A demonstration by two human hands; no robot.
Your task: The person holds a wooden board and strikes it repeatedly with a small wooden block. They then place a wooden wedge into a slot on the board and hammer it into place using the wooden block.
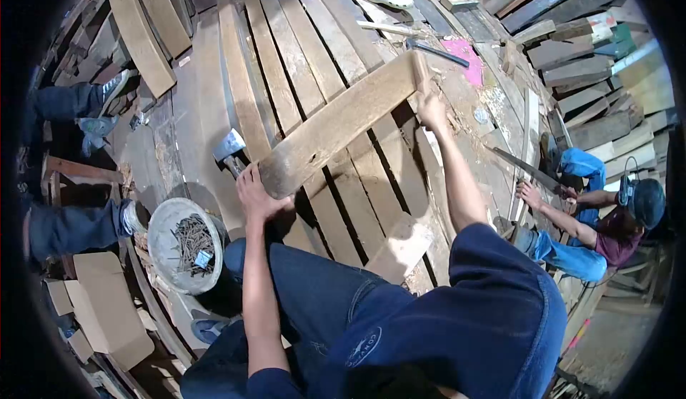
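A wooden board (343, 116) is held at a slant above the slatted planks, its right end raised higher in the picture. My left hand (259, 193) is closed on the board's lower left end, near a dark stain. At the far right end, my right hand (431, 104) is closed round the edge, some fingers hidden behind the wood. Just beyond my left hand lies a tool with a pale metal head (229, 145), its handle partly hidden. A hammer (439, 52) with a dark handle rests past the board's right end.
A bucket (153, 245) of nails (194, 242) stands left of my knee. At the right, a co-worker (589, 220) crouches with a handsaw (532, 170). Other people's legs show at left and top. Long planks (293, 48) with gaps form the surface; stacked timber (593, 70) lies at right.
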